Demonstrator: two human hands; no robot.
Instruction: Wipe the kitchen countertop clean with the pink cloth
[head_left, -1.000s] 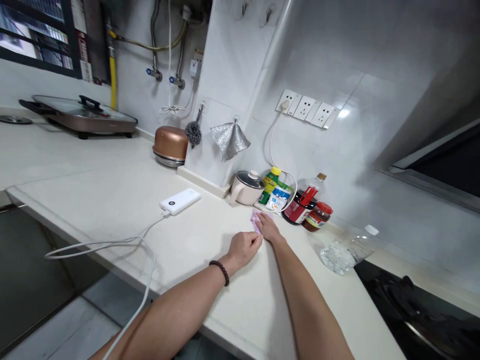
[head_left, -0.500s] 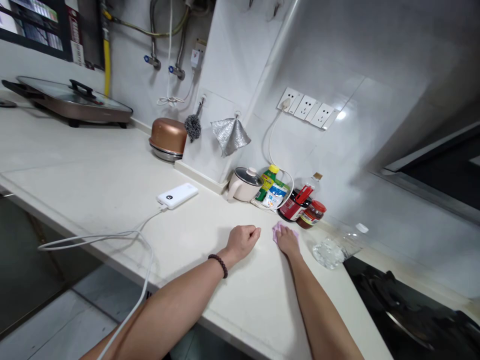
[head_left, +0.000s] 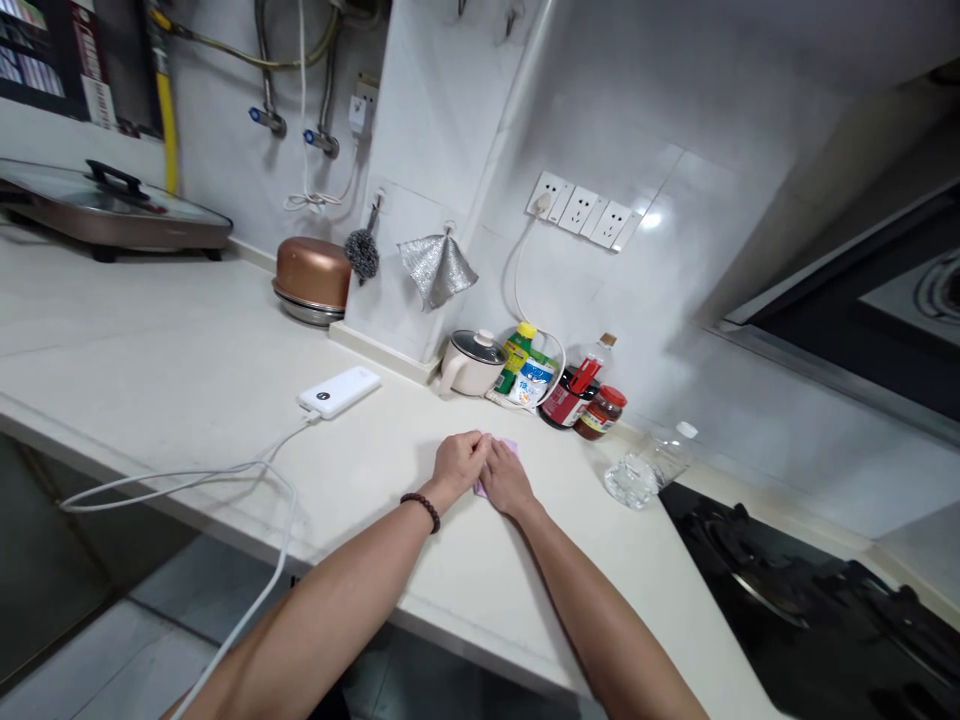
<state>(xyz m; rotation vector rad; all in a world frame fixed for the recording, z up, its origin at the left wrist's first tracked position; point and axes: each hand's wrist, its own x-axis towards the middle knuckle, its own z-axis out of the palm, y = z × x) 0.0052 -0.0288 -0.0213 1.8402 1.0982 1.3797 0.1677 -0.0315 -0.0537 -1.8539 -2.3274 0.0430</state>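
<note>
My left hand (head_left: 459, 462) is closed in a loose fist over the white counter (head_left: 442, 620), and nothing shows in its fingers. A dark beaded bracelet (head_left: 424, 509) circles that wrist. Right beside it, with its fingertips at the left knuckles, my right hand (head_left: 508, 480) presses a pinkish-purple cloth (head_left: 512, 446) against the countertop. Most of the cloth is hidden beneath that hand; only edges stick out.
Behind my hands stand a cream pot (head_left: 472, 368), a yellow-capped green bottle (head_left: 516, 355), a white packet (head_left: 534, 382) and red-lidded jar (head_left: 601, 412). A clear plastic bottle (head_left: 649, 465) leans near the black stove (head_left: 750, 600). A cabled white power bank (head_left: 340, 392) lies left.
My right hand has slid left with the cloth, from near the jars to against my left hand. The left hand stays about where it was. The whole view has shifted slightly.
</note>
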